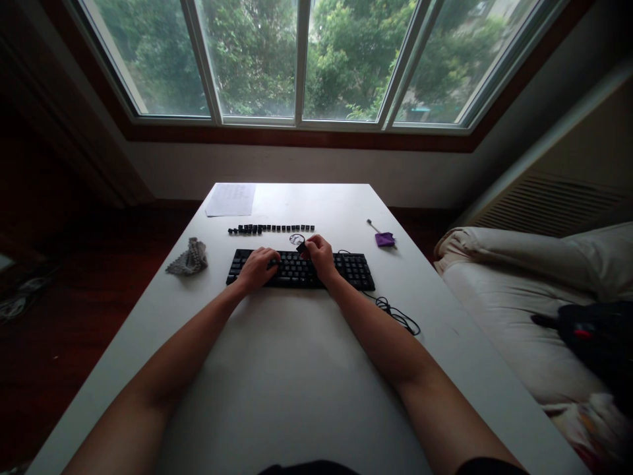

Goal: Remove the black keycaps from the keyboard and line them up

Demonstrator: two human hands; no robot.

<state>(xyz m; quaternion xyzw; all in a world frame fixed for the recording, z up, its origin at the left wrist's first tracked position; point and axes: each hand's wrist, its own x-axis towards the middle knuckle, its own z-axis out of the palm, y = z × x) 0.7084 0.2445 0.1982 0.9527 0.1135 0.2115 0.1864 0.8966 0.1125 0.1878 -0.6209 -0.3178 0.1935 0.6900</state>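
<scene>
A black keyboard (pixel 295 272) lies across the white table in front of me. My left hand (pixel 256 269) rests on its left part, fingers spread over the keys. Above the middle of the keyboard, my right hand (pixel 321 256) pinches a small keycap puller (pixel 301 247) with a dark handle and thin wire loops. Fingers partly cover its handle, and I cannot make out whether the wire touches a key. Behind the keyboard, several loose black keycaps (pixel 277 228) stand in a row, bunched closer at the left end.
On the white table (pixel 281 369) are a grey cloth (pixel 189 258) at left, a printed sheet (pixel 231 199) at the far left corner, and a small brush (pixel 372 225) by a purple pouch (pixel 384 239) at right. A coiled cable (pixel 395 315) lies near my right forearm.
</scene>
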